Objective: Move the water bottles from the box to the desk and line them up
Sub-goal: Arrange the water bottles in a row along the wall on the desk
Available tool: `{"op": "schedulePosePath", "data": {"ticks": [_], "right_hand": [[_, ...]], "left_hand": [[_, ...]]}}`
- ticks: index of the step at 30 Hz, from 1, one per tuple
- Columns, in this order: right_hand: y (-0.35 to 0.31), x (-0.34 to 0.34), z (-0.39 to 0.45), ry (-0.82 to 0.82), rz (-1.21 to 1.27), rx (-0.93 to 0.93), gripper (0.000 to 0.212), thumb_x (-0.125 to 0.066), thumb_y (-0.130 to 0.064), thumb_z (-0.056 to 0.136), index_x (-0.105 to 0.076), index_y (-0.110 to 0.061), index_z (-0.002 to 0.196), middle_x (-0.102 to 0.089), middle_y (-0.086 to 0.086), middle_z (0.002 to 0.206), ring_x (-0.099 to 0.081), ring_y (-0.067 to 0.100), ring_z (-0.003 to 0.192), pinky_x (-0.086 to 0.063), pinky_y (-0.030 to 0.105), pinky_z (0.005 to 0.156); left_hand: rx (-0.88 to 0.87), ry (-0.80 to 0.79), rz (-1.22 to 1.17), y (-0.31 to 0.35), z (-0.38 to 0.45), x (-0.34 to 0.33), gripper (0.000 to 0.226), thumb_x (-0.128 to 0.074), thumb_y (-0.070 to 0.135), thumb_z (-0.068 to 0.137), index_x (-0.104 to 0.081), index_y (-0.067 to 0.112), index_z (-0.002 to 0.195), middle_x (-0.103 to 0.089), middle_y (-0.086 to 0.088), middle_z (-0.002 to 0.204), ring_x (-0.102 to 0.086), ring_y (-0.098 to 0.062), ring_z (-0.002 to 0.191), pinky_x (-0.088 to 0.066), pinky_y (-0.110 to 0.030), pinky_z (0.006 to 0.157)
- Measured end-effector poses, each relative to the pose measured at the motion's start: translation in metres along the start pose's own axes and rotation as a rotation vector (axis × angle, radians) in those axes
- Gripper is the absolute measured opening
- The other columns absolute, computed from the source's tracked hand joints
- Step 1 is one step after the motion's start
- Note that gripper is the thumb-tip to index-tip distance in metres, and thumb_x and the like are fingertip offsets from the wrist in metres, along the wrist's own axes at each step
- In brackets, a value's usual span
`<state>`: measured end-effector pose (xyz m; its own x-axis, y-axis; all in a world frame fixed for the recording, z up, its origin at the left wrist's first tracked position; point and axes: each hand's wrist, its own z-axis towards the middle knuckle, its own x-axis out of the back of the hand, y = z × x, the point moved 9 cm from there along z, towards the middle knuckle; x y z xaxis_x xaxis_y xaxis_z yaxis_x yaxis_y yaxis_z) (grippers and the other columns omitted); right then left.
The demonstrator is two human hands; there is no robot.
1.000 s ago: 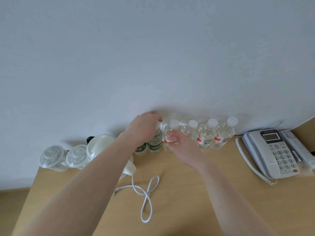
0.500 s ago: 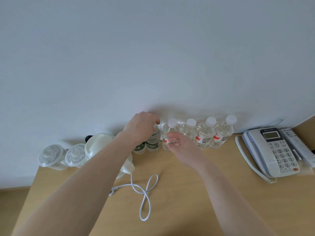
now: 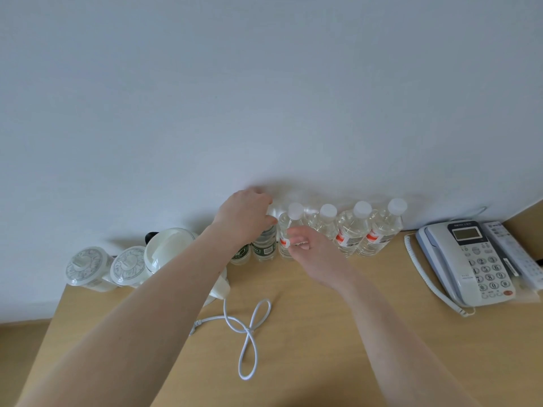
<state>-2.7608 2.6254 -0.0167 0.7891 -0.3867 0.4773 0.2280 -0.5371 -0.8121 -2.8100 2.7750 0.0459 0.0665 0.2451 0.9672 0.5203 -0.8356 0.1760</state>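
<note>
Along desk (image 3: pixel 338 333) at 12 o'clock, row of water bottles (image 3: pixel 357 230) against wall. Left hand (image 3: pixel 245 218) clamped over green-label bottle (image 3: pixel 264 245); right hand (image 3: pixel 308 251) pinching red-label bottle (image 3: pixel 284 240). Any sideways shove likely to topple neighbours, domino fashion.

Both hands far forward, left hand (image 3: pixel 245 216) curled downward, right hand (image 3: pixel 311 254) loosely cupped, fingers bent.
</note>
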Motion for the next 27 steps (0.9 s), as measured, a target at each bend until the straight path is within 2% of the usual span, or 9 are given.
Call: {"op": "schedulePosePath", "data": {"ticks": [2, 4, 6, 8, 10, 12, 16, 19, 27], "right_hand": [[0.0, 0.0, 0.0, 0.0, -0.007, 0.005, 0.037, -0.053, -0.026, 0.1, -0.053, -0.032, 0.137, -0.06, -0.01, 0.128, -0.056, 0.006, 0.114, -0.045, 0.026, 0.088], [0.001, -0.001, -0.001, -0.002, -0.007, 0.001, 0.037, -0.053, -0.027, 0.1, -0.053, -0.033, 0.137, -0.06, -0.011, 0.129, -0.057, 0.006, 0.116, -0.046, 0.027, 0.09], [0.002, -0.001, -0.002, -0.008, -0.002, -0.003, 0.038, -0.052, -0.028, 0.1, -0.052, -0.034, 0.138, -0.059, -0.012, 0.129, -0.056, 0.005, 0.116, -0.046, 0.026, 0.087], [0.003, -0.001, -0.002, -0.01, 0.004, -0.004, 0.038, -0.052, -0.027, 0.1, -0.052, -0.034, 0.138, -0.059, -0.012, 0.129, -0.056, 0.005, 0.116, -0.045, 0.024, 0.083], [0.003, 0.0, -0.001, -0.008, 0.011, -0.006, 0.038, -0.052, -0.026, 0.1, -0.052, -0.034, 0.138, -0.059, -0.012, 0.128, -0.056, 0.005, 0.115, -0.044, 0.02, 0.077], [0.003, 0.0, -0.001, -0.006, 0.023, -0.011, 0.037, -0.053, -0.026, 0.1, -0.053, -0.034, 0.137, -0.059, -0.012, 0.128, -0.056, 0.005, 0.114, -0.043, 0.017, 0.074], [0.003, -0.001, -0.001, -0.007, 0.032, -0.011, 0.038, -0.053, -0.028, 0.1, -0.052, -0.033, 0.138, -0.059, -0.012, 0.128, -0.057, 0.006, 0.116, -0.045, 0.024, 0.08], [0.003, -0.003, -0.001, -0.014, 0.02, -0.009, 0.039, -0.052, -0.029, 0.1, -0.051, -0.033, 0.14, -0.058, -0.015, 0.124, -0.056, 0.005, 0.114, -0.045, 0.021, 0.078], [0.007, -0.007, -0.002, -0.023, 0.012, -0.009, 0.038, -0.053, -0.028, 0.101, -0.052, -0.032, 0.139, -0.059, -0.012, 0.124, -0.057, 0.004, 0.113, -0.044, 0.02, 0.079]], "left_hand": [[0.04, -0.009, 0.074, 0.002, 0.0, 0.001, 0.034, -0.06, 0.036, 0.1, -0.063, 0.009, 0.122, -0.063, -0.009, 0.121, -0.062, -0.034, 0.111, -0.049, -0.038, 0.085], [0.075, -0.022, 0.101, 0.002, 0.0, 0.0, 0.021, -0.057, 0.029, 0.101, -0.059, 0.009, 0.098, -0.064, -0.013, 0.105, -0.062, -0.035, 0.099, -0.049, -0.039, 0.078], [0.084, -0.03, 0.112, 0.002, 0.001, -0.001, 0.012, -0.056, 0.02, 0.1, -0.058, 0.011, 0.092, -0.057, -0.011, 0.092, -0.059, -0.034, 0.093, -0.047, -0.037, 0.074], [0.064, -0.032, 0.142, 0.003, 0.003, -0.002, 0.01, -0.055, 0.013, 0.098, -0.063, 0.007, 0.1, -0.06, -0.011, 0.095, -0.061, -0.036, 0.099, -0.051, -0.038, 0.078], [0.048, -0.047, 0.157, 0.001, 0.004, -0.006, 0.025, -0.054, 0.006, 0.097, -0.066, 0.006, 0.118, -0.067, -0.013, 0.114, -0.062, -0.035, 0.109, -0.055, -0.041, 0.088], [0.036, -0.061, 0.146, -0.002, 0.005, -0.01, 0.033, -0.055, 0.002, 0.096, -0.065, 0.01, 0.126, -0.066, -0.011, 0.125, -0.062, -0.033, 0.114, -0.056, -0.042, 0.094], [-0.01, -0.072, 0.133, -0.003, 0.008, -0.015, 0.037, -0.056, -0.001, 0.096, -0.066, 0.017, 0.127, -0.064, -0.006, 0.128, -0.06, -0.031, 0.117, -0.055, -0.046, 0.096], [-0.071, -0.064, 0.094, -0.004, 0.009, -0.016, 0.044, -0.049, 0.003, 0.099, -0.062, 0.022, 0.136, -0.062, -0.003, 0.135, -0.056, -0.027, 0.124, -0.05, -0.041, 0.1], [-0.136, -0.023, 0.085, -0.005, 0.007, -0.015, 0.045, -0.044, 0.002, 0.097, -0.065, 0.024, 0.131, -0.064, 0.003, 0.134, -0.06, -0.025, 0.118, -0.049, -0.036, 0.093]]}}
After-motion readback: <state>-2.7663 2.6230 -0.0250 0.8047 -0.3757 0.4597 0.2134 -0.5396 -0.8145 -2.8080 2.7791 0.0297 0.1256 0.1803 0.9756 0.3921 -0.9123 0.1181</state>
